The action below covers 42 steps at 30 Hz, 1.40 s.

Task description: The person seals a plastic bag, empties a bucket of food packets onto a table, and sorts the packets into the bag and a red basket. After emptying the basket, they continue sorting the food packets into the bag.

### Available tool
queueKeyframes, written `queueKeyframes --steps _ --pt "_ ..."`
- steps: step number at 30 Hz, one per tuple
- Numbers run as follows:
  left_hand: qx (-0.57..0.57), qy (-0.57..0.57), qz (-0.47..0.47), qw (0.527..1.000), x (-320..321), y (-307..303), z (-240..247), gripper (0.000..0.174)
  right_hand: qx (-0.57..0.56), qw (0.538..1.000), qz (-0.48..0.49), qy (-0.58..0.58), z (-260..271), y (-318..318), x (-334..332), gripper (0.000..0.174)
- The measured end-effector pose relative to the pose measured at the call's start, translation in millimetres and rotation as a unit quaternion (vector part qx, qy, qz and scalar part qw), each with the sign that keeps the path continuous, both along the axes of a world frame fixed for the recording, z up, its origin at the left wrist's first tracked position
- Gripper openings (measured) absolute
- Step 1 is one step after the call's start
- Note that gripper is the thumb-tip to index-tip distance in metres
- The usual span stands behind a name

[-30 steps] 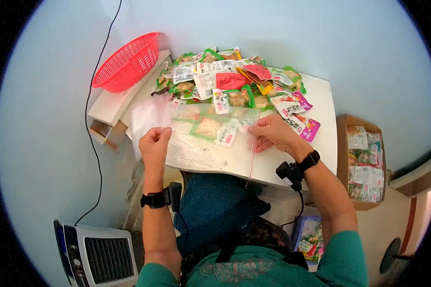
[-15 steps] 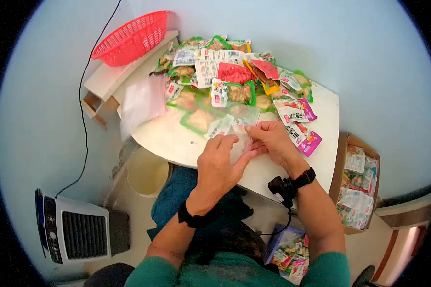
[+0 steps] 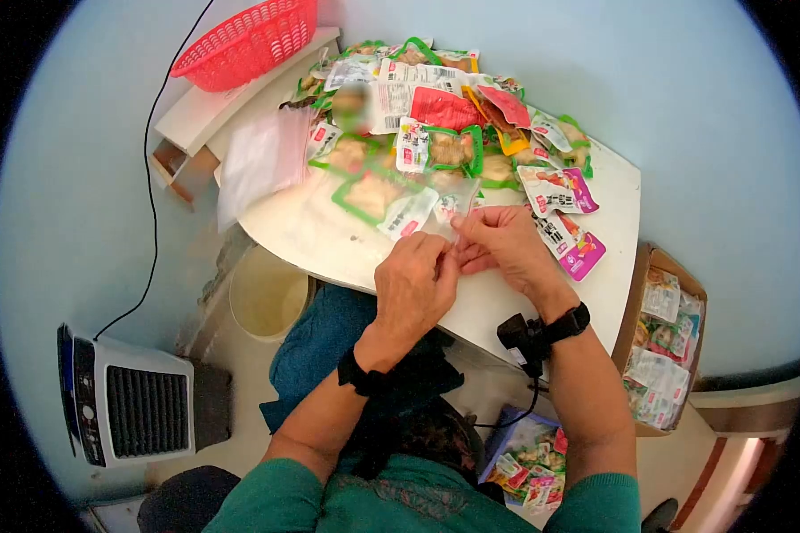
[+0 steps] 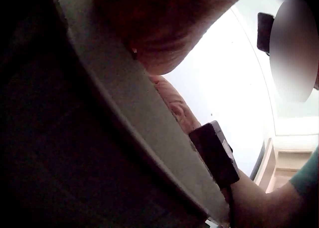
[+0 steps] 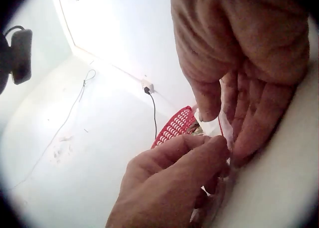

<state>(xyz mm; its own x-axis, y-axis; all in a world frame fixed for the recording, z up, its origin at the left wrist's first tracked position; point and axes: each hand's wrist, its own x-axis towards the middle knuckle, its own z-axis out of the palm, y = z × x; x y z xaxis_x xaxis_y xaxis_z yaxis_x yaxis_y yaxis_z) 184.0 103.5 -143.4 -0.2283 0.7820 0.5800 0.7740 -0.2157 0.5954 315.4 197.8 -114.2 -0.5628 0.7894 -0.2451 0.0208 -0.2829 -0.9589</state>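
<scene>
A clear zip bag (image 3: 400,182) lies on the table with green-edged food packets showing through it. At its right end my left hand (image 3: 415,282) and my right hand (image 3: 505,249) meet, both pinching the bag's edge. In the right wrist view, the left hand's (image 5: 172,175) thumb and finger grip the clear film beside the right hand (image 5: 244,58), whose thumb and fingers hold the same edge. Only a dark part of the left hand (image 4: 164,28) shows in the left wrist view, and its fingertips are hidden there.
Many food packets (image 3: 440,107) are heaped at the table's back. Empty clear bags (image 3: 262,164) lie at the left. A red basket (image 3: 244,44) stands back left, a carton of packets (image 3: 662,338) right, a bucket (image 3: 268,293) below the table's left edge, a crate (image 3: 526,462) below.
My left hand has moved right from the bag's left side to its right end and now pinches there beside the right hand. The head view has shifted, and the right hand has stayed at the edge.
</scene>
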Motion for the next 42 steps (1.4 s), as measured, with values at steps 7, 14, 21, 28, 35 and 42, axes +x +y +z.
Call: queueKeyframes --steps 7,14,21,28,35,42 --pt "0.0 -0.114 -0.013 0.993 -6 -1 1 0.005 0.023 0.999 0.043 -0.016 -4 3 3 0.023" --pt "0.078 -0.128 0.074 0.986 -11 -14 21 0.004 0.038 0.997 0.037 -0.062 5 -2 0 0.018" --pt "0.097 -0.107 0.062 0.988 -13 -20 26 0.008 0.089 0.994 0.027 -0.061 3 -5 -1 0.017" --pt "0.074 -0.018 0.06 0.995 -11 -19 24 0.006 0.316 0.931 -0.112 -0.143 -3 -12 -10 0.03" --pt "0.076 -0.002 0.041 0.996 -7 -19 24 0.006 0.436 0.868 -0.168 -0.168 2 -24 -15 0.031" --pt "0.052 0.029 0.023 0.998 -2 -24 25 0.017 0.329 0.931 -0.142 -0.067 -19 -22 -21 0.017"
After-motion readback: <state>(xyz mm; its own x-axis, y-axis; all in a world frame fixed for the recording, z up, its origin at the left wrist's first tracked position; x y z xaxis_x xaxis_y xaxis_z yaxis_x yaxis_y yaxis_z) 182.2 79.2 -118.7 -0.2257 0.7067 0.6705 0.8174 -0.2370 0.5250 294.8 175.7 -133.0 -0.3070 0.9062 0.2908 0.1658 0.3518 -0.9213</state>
